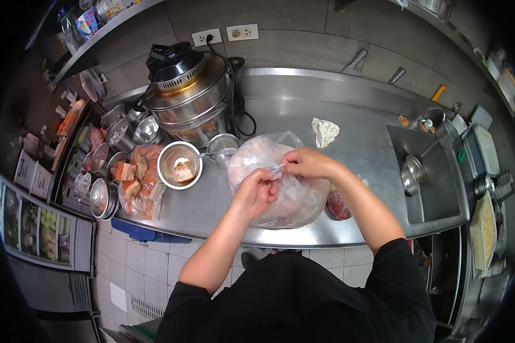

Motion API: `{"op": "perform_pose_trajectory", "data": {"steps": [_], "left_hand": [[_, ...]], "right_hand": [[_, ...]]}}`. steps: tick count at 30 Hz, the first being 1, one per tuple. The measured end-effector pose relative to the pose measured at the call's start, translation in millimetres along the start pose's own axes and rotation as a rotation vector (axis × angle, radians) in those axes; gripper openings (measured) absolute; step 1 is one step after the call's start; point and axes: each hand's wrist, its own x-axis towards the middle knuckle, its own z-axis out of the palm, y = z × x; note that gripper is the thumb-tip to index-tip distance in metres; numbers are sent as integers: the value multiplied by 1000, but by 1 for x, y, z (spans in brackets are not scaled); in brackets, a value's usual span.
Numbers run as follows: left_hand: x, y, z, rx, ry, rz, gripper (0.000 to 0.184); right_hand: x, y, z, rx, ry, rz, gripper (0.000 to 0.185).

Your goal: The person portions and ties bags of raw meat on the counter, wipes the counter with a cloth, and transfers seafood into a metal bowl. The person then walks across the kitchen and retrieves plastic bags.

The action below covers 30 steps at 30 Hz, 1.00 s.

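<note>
A large clear plastic bag (292,206) full of pale pinkish pieces, perhaps raw meat, rests on the steel counter in front of me. My left hand (257,190) is closed with its fingertips pinching the bag's gathered top. From the other side my right hand (310,164) pinches the same twisted plastic, close to the left fingertips. Whether there is a knot or a tie between the fingers is too small to tell. Partly hidden behind my right forearm lies a smaller bag of dark red meat (339,206).
Left of the bag stand a round bowl with a meat chunk (180,166), a strainer (222,147) and a bag with meat blocks (146,183). A big round cooker (189,97) is behind them. A white cloth (324,132) lies behind; a sink (426,200) is at right.
</note>
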Motion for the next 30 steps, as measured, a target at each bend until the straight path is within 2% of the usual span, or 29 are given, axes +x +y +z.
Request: {"op": "perform_pose_trajectory", "data": {"steps": [2,4,5,7,9,11,13,14,16,18,19,21,23,26,28,29,30], "left_hand": [[1,0,-3,-13,32,12,11],[5,4,-13,429,-91,-78,15],[4,6,-11,427,-91,-77,15],[-1,11,-2,664,-23,-101,19],[-8,9,5,667,-5,-29,22],[-9,9,5,666,15,41,25],[-9,13,2,385,-5,11,25],[-9,19,-1,383,-4,12,25],[-11,34,-7,582,45,35,21],[-15,43,-8,679,99,60,20],[-15,46,-8,779,147,85,21],[-15,45,-21,806,163,103,22],[-14,43,-36,828,180,107,24],[-15,35,-64,726,153,87,21],[-17,35,-75,929,155,165,17],[-21,36,-75,926,161,153,17],[-25,41,-71,964,54,244,18]], "right_hand": [[-1,6,8,-62,49,-73,22],[0,12,14,-126,92,-147,21],[0,15,14,-143,117,-219,20],[-3,15,10,-168,147,-292,20],[-6,9,6,-200,202,-239,17],[-5,11,7,-219,229,-289,18],[-5,9,8,-236,248,-338,19],[-7,6,7,-321,287,-366,20],[-6,2,3,-405,318,-395,23],[-2,5,-10,-604,373,-562,28],[-1,5,-15,-603,368,-561,28],[2,8,-23,-746,401,-615,31],[6,27,-24,-763,353,-576,30],[13,58,-4,-600,434,-501,32],[19,67,8,-552,438,-472,32],[19,70,13,-509,461,-438,32],[20,72,17,-502,467,-430,32]]}}
